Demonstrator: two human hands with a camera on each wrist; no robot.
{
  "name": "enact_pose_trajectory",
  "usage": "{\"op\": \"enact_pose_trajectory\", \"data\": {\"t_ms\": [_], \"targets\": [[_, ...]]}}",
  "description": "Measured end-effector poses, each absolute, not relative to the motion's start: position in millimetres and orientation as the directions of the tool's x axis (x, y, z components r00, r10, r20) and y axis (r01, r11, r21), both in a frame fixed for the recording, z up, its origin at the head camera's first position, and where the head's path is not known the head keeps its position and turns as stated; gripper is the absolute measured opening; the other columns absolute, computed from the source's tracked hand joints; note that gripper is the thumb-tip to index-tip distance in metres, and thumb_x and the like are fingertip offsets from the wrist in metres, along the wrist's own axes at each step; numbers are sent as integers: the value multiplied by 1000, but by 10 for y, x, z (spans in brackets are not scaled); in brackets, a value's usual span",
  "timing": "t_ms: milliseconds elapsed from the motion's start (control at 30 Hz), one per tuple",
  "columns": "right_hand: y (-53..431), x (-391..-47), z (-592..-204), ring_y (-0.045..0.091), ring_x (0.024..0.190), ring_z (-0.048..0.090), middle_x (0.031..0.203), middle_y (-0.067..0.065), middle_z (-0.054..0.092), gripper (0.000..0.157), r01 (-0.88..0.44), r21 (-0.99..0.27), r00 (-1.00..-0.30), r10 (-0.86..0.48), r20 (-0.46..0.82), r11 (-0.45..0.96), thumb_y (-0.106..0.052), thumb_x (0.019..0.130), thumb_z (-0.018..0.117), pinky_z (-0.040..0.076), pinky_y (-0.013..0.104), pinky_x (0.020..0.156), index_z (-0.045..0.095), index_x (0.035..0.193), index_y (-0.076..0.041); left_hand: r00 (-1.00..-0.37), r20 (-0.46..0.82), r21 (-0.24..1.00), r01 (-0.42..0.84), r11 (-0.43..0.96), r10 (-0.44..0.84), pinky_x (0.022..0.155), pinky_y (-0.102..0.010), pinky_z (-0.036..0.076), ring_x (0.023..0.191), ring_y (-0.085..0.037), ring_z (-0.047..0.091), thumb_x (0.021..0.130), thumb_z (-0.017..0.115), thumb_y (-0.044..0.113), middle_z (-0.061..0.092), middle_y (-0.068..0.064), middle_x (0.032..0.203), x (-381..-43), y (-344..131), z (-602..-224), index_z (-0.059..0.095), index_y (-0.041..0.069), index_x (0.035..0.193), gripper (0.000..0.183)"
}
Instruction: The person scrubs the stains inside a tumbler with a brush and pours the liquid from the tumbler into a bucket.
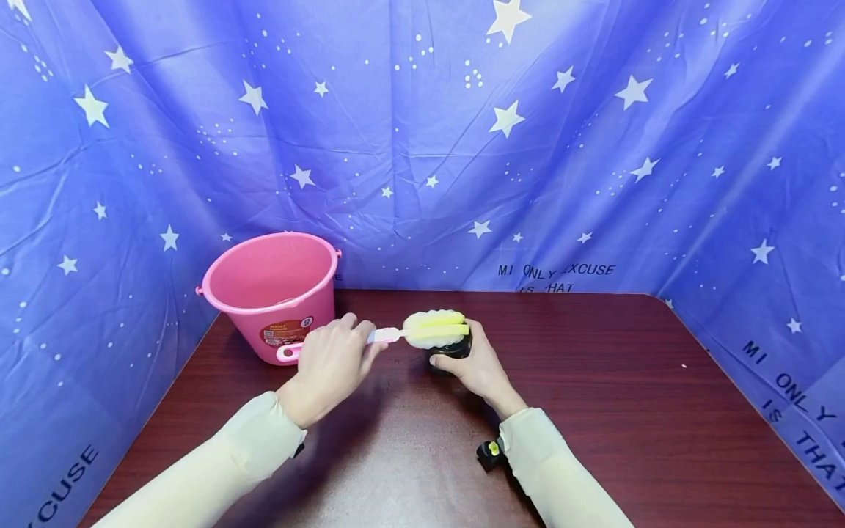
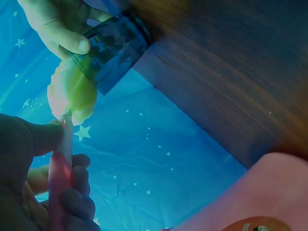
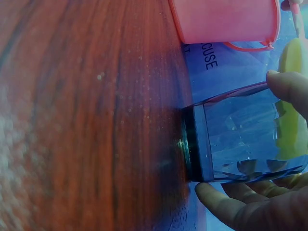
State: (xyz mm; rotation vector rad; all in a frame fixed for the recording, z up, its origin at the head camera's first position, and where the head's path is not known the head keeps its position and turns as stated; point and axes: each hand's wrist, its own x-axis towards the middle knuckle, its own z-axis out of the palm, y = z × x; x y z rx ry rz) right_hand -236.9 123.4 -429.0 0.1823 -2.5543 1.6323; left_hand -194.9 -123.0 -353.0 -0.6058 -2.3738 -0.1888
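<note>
My left hand (image 1: 332,361) grips the pink and white handle of a cup brush (image 1: 432,331), whose head is white and yellow sponge. That sponge head lies across the mouth of a dark, see-through glass (image 2: 118,50). Around the glass, my right hand (image 1: 485,367) curls with the thumb on the near side and the fingers on the far side. Seen from the right wrist, the glass (image 3: 240,130) has a thick base low over the table, and yellow sponge shows at its rim. Whether the base touches the wood I cannot tell.
A pink bucket (image 1: 320,312) with a label stands at the back left of the dark wooden table (image 1: 627,396), just beyond my left hand. Blue cloth (image 1: 396,147) with white stars hangs behind and on both sides.
</note>
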Motion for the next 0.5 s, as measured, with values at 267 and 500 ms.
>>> {"op": "enact_pose_trajectory", "data": {"t_ms": [267,500], "targets": [[1233,-2376,-4298,23,113,51,123,9,55,83,-171,-897,-985,-49,165,408,-24,65,87,37,39,99,39,132,-9,-712,613,21,447,894,342,43,-39,40,52,-26,54,85,70,36,47,-2,65,-1933,-1228,-3561,61,14,77,25],[1239,-2369,-4304,26,117,50,126,9,53,86,-165,-899,-986,-61,153,406,-26,67,87,37,43,99,37,135,-10,-731,604,58,439,897,319,43,-39,41,53,-26,54,87,68,37,50,-3,66,-1928,-1252,-3596,64,14,82,23]]}}
